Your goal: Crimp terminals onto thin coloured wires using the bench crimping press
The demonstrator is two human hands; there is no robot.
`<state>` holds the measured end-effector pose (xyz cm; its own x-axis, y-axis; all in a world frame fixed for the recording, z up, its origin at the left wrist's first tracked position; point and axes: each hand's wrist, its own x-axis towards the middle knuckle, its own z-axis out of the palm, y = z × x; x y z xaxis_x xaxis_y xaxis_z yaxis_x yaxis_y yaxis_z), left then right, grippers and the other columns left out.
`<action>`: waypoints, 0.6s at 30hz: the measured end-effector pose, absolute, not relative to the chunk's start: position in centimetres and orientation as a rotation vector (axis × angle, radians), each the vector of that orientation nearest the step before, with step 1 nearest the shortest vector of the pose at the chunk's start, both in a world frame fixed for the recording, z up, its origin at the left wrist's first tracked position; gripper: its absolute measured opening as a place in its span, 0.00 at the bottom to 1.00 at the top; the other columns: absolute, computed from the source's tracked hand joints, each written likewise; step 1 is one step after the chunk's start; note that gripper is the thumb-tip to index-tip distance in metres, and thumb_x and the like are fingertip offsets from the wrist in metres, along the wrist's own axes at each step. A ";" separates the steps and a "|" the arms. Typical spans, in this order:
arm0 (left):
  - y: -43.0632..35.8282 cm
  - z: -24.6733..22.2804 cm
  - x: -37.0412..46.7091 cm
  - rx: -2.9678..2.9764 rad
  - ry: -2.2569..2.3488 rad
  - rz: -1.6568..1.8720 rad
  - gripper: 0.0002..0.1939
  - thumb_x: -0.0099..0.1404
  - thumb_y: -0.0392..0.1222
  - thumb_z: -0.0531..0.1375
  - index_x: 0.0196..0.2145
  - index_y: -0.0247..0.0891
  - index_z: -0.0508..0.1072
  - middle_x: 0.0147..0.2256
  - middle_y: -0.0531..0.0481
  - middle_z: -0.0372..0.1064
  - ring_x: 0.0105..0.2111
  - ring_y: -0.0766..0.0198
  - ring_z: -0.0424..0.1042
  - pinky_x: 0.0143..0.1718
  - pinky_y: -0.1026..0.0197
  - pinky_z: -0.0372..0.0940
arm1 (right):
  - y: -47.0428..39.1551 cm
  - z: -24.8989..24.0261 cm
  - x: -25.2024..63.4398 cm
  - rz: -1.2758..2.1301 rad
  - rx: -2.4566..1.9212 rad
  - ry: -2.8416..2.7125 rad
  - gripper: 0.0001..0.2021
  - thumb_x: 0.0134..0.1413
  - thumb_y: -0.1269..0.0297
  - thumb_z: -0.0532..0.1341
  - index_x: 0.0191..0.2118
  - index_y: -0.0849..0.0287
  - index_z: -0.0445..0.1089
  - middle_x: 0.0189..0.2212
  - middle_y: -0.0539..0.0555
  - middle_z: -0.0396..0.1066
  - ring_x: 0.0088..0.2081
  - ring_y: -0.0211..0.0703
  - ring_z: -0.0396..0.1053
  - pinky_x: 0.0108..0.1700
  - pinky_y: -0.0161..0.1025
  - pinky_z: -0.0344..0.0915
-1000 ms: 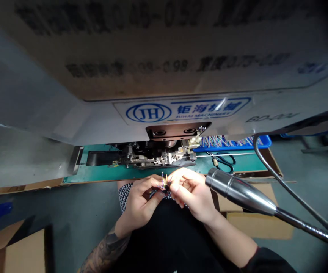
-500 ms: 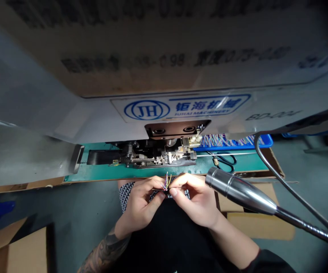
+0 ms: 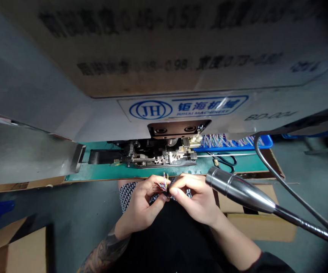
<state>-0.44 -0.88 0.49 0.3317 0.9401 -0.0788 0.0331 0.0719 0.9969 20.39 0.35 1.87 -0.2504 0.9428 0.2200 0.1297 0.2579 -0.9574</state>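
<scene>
Just in front of the bench edge, my left hand (image 3: 143, 203) is closed on a small bundle of thin coloured wires (image 3: 164, 185). Their loose ends fan upward, a yellow one among them. A short dark piece shows at the base of the bundle, between the fingertips. My right hand (image 3: 193, 195) meets it from the other side, thumb and forefinger pinched together at the wires; the exact strand in that pinch is too small to make out. Beyond both hands stands the metal crimping mechanism (image 3: 166, 157) of a machine, apart from the fingers.
The machine's large housing (image 3: 118, 83) overhangs the green bench top (image 3: 95, 173). A blue tray (image 3: 267, 142) of many wires and black-handled scissors (image 3: 228, 161) lie at the right. A metal gooseneck lamp (image 3: 240, 191) reaches in near my right hand. Cardboard (image 3: 27, 250) is at lower left.
The wire ends have shifted a little left and spread differently between my fingers. Both hands stay nearly in place, and the view has moved slightly.
</scene>
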 end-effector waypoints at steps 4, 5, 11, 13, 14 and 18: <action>-0.7 0.7 -0.3 1.023 0.813 0.863 0.15 0.75 0.38 0.64 0.57 0.38 0.74 0.40 0.47 0.77 0.37 0.62 0.81 0.41 0.59 0.81 | 1.0 0.8 24.0 0.972 -1.350 -1.615 0.08 0.67 0.59 0.69 0.46 0.55 0.80 0.31 0.51 0.80 0.30 0.44 0.76 0.33 0.41 0.74; -0.7 0.7 -0.3 0.974 0.788 0.860 0.13 0.74 0.38 0.64 0.55 0.37 0.74 0.39 0.47 0.77 0.36 0.63 0.81 0.40 0.60 0.81 | 1.2 0.3 25.5 0.851 -1.478 -1.603 0.08 0.67 0.57 0.69 0.45 0.55 0.81 0.32 0.52 0.81 0.31 0.46 0.77 0.34 0.42 0.74; 0.0 0.2 -0.4 0.741 0.656 0.855 0.11 0.72 0.40 0.66 0.50 0.35 0.76 0.39 0.46 0.75 0.39 0.59 0.82 0.37 0.61 0.82 | 2.4 -3.6 35.1 0.188 -2.058 -1.872 0.15 0.71 0.55 0.58 0.46 0.59 0.79 0.46 0.67 0.81 0.46 0.60 0.79 0.45 0.51 0.73; 0.1 0.0 -0.3 0.701 0.613 0.858 0.11 0.75 0.43 0.65 0.50 0.35 0.77 0.39 0.46 0.73 0.37 0.60 0.82 0.35 0.61 0.82 | 2.2 -4.4 36.9 0.252 -2.072 -1.938 0.16 0.70 0.56 0.56 0.48 0.59 0.77 0.47 0.67 0.80 0.47 0.60 0.79 0.46 0.52 0.73; 0.1 -0.1 -0.1 0.688 0.600 0.861 0.12 0.77 0.45 0.63 0.50 0.34 0.77 0.39 0.46 0.72 0.36 0.61 0.82 0.34 0.61 0.83 | 2.1 -4.6 37.3 0.333 -2.070 -1.930 0.16 0.69 0.55 0.56 0.48 0.59 0.76 0.46 0.66 0.81 0.45 0.59 0.79 0.46 0.51 0.73; 0.0 -0.3 0.3 0.664 0.551 0.884 0.16 0.81 0.51 0.58 0.51 0.35 0.76 0.41 0.46 0.70 0.33 0.64 0.79 0.30 0.61 0.82 | 1.4 -3.5 37.4 0.579 -2.072 -1.874 0.14 0.62 0.51 0.61 0.41 0.57 0.76 0.35 0.61 0.81 0.35 0.54 0.78 0.38 0.48 0.72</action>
